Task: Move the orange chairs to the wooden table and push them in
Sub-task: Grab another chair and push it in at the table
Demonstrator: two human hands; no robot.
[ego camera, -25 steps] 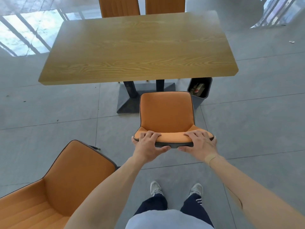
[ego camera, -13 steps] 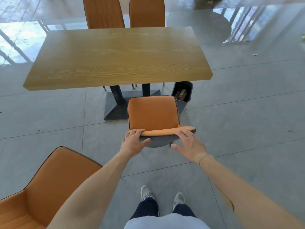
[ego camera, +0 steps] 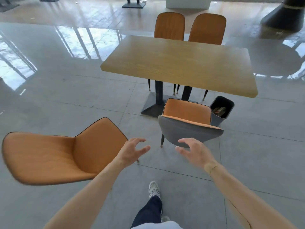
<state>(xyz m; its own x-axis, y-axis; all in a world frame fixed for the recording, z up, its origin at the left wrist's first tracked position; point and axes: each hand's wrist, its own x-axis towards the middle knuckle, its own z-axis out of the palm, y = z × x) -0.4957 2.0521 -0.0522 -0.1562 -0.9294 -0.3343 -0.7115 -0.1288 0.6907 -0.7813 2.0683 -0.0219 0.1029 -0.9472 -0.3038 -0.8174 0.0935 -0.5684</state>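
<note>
standing at the near long edge of the wooden table (ego camera: 178, 63): one orange chair (ego camera: 188, 113), grey-backed, seat pointing under the table top, backrest toward the person, not fully pushed in. second orange chair (ego camera: 54, 154): on the tiled floor (ego camera: 66, 96) to the left, well apart from the table, seat and backrest facing up toward the camera. far long edge of the table: two more orange chairs (ego camera: 170, 26), side by side, backrests upright above the table top. small dark bin (ego camera: 222, 109): on the floor just beside the near chair, under the near right corner of the table. left hand (ego camera: 132, 151): fingers spread and loosely bent, holding nothing, in front of the second chair's backrest edge. right hand (ego camera: 193, 151): fingers spread and loosely bent, holding nothing, just short of the grey back of the near chair. one white shoe (ego camera: 154, 189) and a dark trouser leg (ego camera: 148, 212): at the bottom edge, on the floor.
</note>
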